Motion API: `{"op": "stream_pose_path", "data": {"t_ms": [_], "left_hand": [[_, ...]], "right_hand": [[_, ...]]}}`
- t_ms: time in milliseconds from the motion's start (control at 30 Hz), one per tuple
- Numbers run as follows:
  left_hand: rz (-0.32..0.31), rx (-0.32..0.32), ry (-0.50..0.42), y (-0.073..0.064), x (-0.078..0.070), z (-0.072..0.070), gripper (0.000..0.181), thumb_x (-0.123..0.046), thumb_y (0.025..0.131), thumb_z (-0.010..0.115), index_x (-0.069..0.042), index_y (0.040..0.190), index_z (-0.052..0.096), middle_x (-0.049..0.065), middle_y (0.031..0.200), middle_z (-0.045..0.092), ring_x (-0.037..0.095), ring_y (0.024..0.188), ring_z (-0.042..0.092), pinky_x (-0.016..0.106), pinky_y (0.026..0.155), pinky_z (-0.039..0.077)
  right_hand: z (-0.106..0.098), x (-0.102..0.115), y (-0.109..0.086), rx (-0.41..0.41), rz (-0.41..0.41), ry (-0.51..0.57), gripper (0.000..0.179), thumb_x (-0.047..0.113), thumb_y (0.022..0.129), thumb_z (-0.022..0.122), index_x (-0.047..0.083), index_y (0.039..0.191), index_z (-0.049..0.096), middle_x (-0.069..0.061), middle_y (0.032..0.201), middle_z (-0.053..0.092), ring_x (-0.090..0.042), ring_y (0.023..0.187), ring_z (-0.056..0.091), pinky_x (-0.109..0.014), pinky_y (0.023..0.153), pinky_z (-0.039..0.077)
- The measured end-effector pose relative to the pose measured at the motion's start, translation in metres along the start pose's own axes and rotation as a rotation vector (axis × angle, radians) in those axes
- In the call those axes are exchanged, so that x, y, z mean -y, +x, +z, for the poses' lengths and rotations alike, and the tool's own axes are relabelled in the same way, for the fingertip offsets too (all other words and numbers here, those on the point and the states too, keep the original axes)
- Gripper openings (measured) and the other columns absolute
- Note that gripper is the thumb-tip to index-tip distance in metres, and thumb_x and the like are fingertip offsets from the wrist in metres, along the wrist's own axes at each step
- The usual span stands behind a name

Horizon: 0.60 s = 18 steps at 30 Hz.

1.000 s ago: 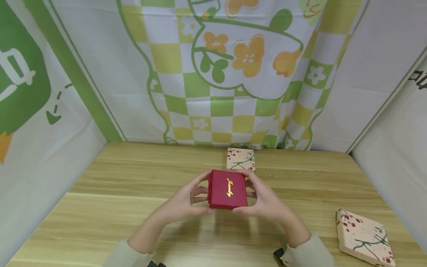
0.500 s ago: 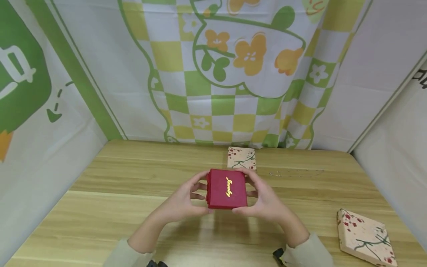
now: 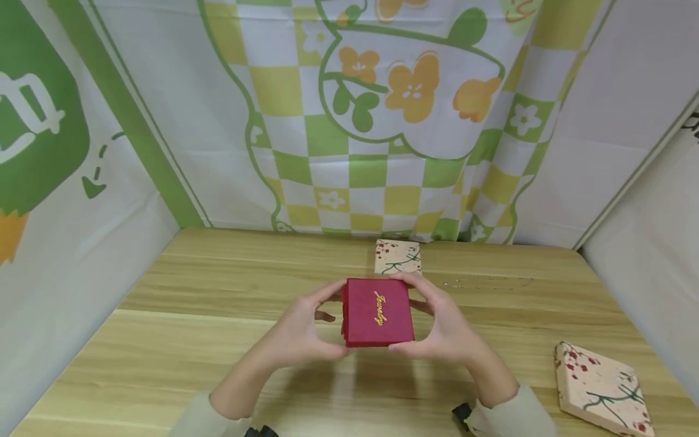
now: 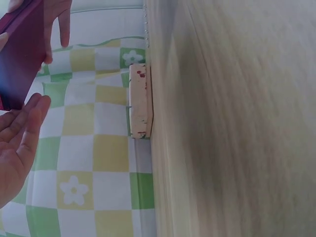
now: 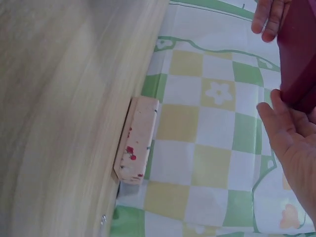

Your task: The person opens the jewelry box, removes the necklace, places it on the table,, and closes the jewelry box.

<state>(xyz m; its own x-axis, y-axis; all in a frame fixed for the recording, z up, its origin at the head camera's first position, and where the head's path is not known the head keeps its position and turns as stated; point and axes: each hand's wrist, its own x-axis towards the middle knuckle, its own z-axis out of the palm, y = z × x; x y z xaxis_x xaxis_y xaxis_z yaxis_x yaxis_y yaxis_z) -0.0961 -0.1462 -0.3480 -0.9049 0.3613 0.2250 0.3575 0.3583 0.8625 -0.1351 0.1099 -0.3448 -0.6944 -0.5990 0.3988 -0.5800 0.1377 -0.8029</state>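
A dark red jewelry box (image 3: 379, 312), with "Jewelry" in gold script on its lid, is held up off the table between both hands. My left hand (image 3: 297, 334) grips its left side, thumb at the near corner and fingers toward the far one. On the opposite side my right hand (image 3: 449, 328) holds it the same way. Layered red edges show along the box's left side. In the left wrist view the red box (image 4: 24, 52) hangs clear of the wooden surface; the right wrist view shows only part of the box (image 5: 298, 49).
Behind the hands, a cream box with a floral print (image 3: 397, 256) lies near the table's back edge. A thin silver chain (image 3: 491, 284) stretches out to its right. A larger floral lid or box (image 3: 603, 388) rests at the right front. Printed curtains (image 3: 382, 176) enclose the wooden table (image 3: 180, 340).
The red box looks slightly larger and has shifted a little to the right with both hands. The whole head view has drifted slightly. Both hands keep their hold.
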Motion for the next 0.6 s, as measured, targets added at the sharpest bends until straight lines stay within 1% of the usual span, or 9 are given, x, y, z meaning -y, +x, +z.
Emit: {"op": "stream_pose_path", "data": {"t_ms": [133, 267, 333, 400, 467, 600], "left_hand": [[0.007, -0.004, -0.044, -0.0002, -0.0012, -0.0007, 0.095, -0.009, 0.062, 0.086, -0.010, 0.144, 0.038, 0.003, 0.128, 0.057, 0.021, 0.114, 0.054, 0.040, 0.087, 0.052], [0.007, -0.014, -0.066, 0.0004, -0.0021, -0.0002, 0.094, -0.012, 0.063, 0.086, -0.011, 0.144, 0.038, 0.000, 0.131, 0.056, 0.017, 0.115, 0.054, 0.040, 0.086, 0.053], [0.003, -0.014, -0.073, 0.0001, -0.0022, -0.0001, 0.094, -0.011, 0.063, 0.086, -0.012, 0.144, 0.039, -0.002, 0.131, 0.055, 0.016, 0.115, 0.054, 0.040, 0.086, 0.053], [-0.002, -0.014, -0.069, -0.0005, -0.0025, -0.0005, 0.093, -0.010, 0.063, 0.086, -0.012, 0.144, 0.039, -0.003, 0.131, 0.055, 0.015, 0.116, 0.053, 0.041, 0.087, 0.052], [-0.006, -0.015, -0.051, -0.0013, -0.0031, -0.0011, 0.094, -0.010, 0.063, 0.086, -0.013, 0.144, 0.039, -0.004, 0.131, 0.055, 0.014, 0.116, 0.052, 0.039, 0.087, 0.052], [-0.004, -0.014, -0.022, -0.0031, -0.0049, -0.0025, 0.093, -0.012, 0.063, 0.086, -0.010, 0.143, 0.040, -0.002, 0.131, 0.055, 0.015, 0.117, 0.053, 0.035, 0.087, 0.052]], "right_hand": [[0.0010, 0.0001, -0.0006, -0.019, -0.029, 0.081, 0.088, 0.009, 0.063, 0.088, 0.013, 0.138, 0.042, -0.004, 0.131, 0.051, -0.016, 0.120, 0.046, -0.038, 0.096, 0.048], [0.0034, -0.0015, -0.0013, -0.043, -0.056, 0.171, 0.087, -0.003, 0.062, 0.085, 0.006, 0.137, 0.042, -0.009, 0.132, 0.050, -0.018, 0.121, 0.046, -0.037, 0.094, 0.050], [0.0049, -0.0030, -0.0015, -0.051, -0.065, 0.201, 0.087, -0.007, 0.062, 0.083, 0.004, 0.137, 0.041, -0.010, 0.132, 0.049, -0.019, 0.121, 0.046, -0.036, 0.092, 0.051], [0.0058, -0.0047, -0.0019, -0.051, -0.076, 0.218, 0.086, -0.008, 0.062, 0.082, 0.001, 0.137, 0.041, -0.012, 0.132, 0.049, -0.019, 0.121, 0.047, -0.037, 0.091, 0.051], [0.0056, -0.0057, -0.0015, -0.045, -0.088, 0.231, 0.085, -0.009, 0.062, 0.081, 0.000, 0.137, 0.041, -0.014, 0.132, 0.049, -0.020, 0.120, 0.048, -0.037, 0.090, 0.052], [0.0022, -0.0046, 0.0008, -0.020, -0.066, 0.235, 0.080, -0.006, 0.065, 0.080, 0.000, 0.136, 0.043, -0.013, 0.131, 0.052, -0.018, 0.117, 0.051, -0.036, 0.090, 0.052]]}}
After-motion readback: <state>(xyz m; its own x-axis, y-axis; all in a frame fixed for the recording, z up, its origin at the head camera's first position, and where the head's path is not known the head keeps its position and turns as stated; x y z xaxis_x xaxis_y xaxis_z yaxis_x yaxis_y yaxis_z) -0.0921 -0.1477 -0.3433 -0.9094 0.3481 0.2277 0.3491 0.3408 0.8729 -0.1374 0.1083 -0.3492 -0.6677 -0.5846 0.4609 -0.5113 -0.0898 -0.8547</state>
